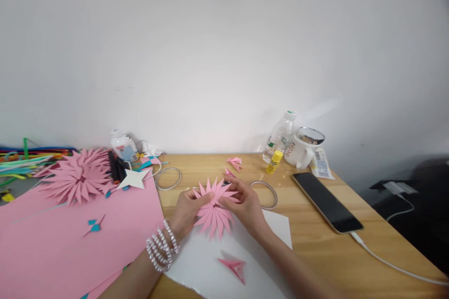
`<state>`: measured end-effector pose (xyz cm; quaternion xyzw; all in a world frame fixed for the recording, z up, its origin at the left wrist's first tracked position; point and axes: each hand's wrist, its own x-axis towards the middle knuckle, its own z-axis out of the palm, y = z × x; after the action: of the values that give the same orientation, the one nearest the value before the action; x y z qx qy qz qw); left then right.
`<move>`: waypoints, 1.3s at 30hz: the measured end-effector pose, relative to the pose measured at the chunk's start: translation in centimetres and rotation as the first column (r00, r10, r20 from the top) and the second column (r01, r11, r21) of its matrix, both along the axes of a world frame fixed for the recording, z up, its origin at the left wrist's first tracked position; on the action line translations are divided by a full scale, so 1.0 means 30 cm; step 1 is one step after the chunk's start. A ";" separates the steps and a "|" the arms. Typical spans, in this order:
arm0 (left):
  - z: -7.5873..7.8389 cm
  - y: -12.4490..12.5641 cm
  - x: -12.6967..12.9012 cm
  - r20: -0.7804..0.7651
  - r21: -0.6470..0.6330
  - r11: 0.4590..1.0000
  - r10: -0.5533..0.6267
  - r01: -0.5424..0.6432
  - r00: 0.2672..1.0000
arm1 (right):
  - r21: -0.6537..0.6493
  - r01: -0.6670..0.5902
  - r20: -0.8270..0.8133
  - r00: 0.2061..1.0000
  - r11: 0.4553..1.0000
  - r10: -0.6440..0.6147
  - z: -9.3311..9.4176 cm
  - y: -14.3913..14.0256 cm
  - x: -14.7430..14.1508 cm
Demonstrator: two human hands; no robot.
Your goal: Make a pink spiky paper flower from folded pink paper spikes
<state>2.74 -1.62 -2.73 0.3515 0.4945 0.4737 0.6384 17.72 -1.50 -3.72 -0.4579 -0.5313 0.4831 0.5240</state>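
Between my two hands is a pink folded-paper flower [214, 220] with many pointed petals, raised over a white sheet [189, 261]. My left hand [191, 208] grips its left side, thumb pressed near the centre. From the right, my right hand [245, 203] pinches the petals, with the thumb on top and the fingers partly hidden behind. A loose pink folded-paper piece [234, 268] lies on the white sheet below the flower. Beyond my right hand, more small pink folded pieces [234, 163] rest on the wooden table [199, 168].
Finished pink paper flowers [79, 177] sit on large pink paper [35, 233] at left, beside a white star [134, 178] and colourful pipe cleaners [28, 163]. Metal rings [168, 179] flank my hands. A glue stick [274, 162], water bottle [280, 135], mug [298, 152] and charging phone [326, 201] stand or lie right.
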 end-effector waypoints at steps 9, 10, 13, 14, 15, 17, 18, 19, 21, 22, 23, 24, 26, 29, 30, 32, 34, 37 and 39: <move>-0.004 0.002 -0.006 0.063 0.014 0.999 -0.048 0.048 0.997 | 0.114 -0.044 0.121 0.992 0.993 0.031 0.001 0.003 0.014; -0.005 0.002 -0.006 0.080 0.015 0.999 -0.047 0.046 0.996 | 0.109 -0.028 0.114 0.993 0.994 0.015 0.001 0.003 0.012; -0.008 0.001 -0.004 0.115 0.024 0.999 -0.036 0.033 0.993 | 0.085 0.005 0.097 0.995 0.996 -0.013 0.002 0.000 0.007; -0.008 0.000 -0.003 0.122 0.024 0.999 -0.031 0.029 0.992 | 0.077 0.012 0.096 0.995 0.997 -0.020 0.002 -0.001 0.005; -0.007 -0.001 -0.002 0.127 0.019 1.000 -0.026 0.024 0.992 | 0.068 0.018 0.096 0.995 0.998 -0.024 0.003 -0.002 0.004; -0.003 -0.002 0.001 0.135 0.010 1.000 -0.013 0.012 0.991 | 0.051 0.028 0.095 0.995 0.998 -0.033 0.005 -0.003 0.003; 0.000 -0.003 0.003 0.137 0.009 1.000 -0.006 0.005 0.991 | 0.046 0.035 0.094 0.995 0.998 -0.039 0.005 -0.004 0.002; 0.004 -0.004 0.005 0.137 0.007 1.000 0.002 -0.003 0.991 | 0.043 0.043 0.093 0.995 0.998 -0.047 0.006 -0.004 0.002; 0.010 -0.005 0.008 0.138 0.003 1.000 0.014 -0.015 0.990 | 0.040 0.055 0.092 0.994 0.998 -0.059 0.005 -0.005 0.000; 0.013 -0.006 0.009 0.138 0.001 1.000 0.018 -0.018 0.990 | 0.039 0.058 0.090 0.994 0.998 -0.061 0.004 -0.005 0.000; 0.015 -0.007 0.010 0.137 -0.002 1.000 0.019 -0.019 0.990 | 0.038 0.058 0.089 0.994 0.998 -0.061 0.004 -0.005 0.000; 0.016 -0.008 0.011 0.133 -0.003 1.000 0.021 -0.021 0.991 | 0.037 0.055 0.087 0.995 0.998 -0.058 0.003 -0.004 0.000; 0.016 -0.009 0.012 0.114 -0.002 1.000 0.025 -0.025 0.993 | 0.038 0.040 0.086 0.995 0.998 -0.043 0.004 -0.003 0.001; 0.012 -0.007 0.011 0.066 0.013 0.999 0.036 -0.037 0.997 | 0.039 0.006 0.094 0.996 0.999 -0.009 0.007 -0.002 0.005; 0.010 -0.006 0.010 0.051 0.020 0.999 0.036 -0.037 0.998 | 0.038 -0.003 0.098 0.995 0.999 -0.001 0.008 -0.003 0.005; 0.003 -0.004 0.008 0.018 0.028 0.999 0.033 -0.034 0.999 | 0.033 -0.016 0.103 0.995 0.999 0.012 0.008 -0.005 0.005; -0.003 -0.003 0.006 -0.023 0.029 0.999 0.025 -0.024 0.999 | 0.037 -0.024 0.113 0.993 0.999 0.020 0.006 -0.006 0.002; -0.012 -0.004 0.007 -0.081 0.047 0.999 0.012 -0.008 0.997 | 0.035 -0.024 0.132 0.991 0.999 0.019 -0.003 -0.005 -0.001; -0.015 -0.007 0.009 -0.104 0.068 0.998 0.005 0.002 0.995 | 0.024 -0.021 0.124 0.992 0.999 0.018 -0.010 -0.003 -0.002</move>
<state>3.02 -1.83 -3.19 0.3966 0.5111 0.4719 0.5990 17.66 -1.58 -4.01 -0.4751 -0.5734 0.4523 0.4909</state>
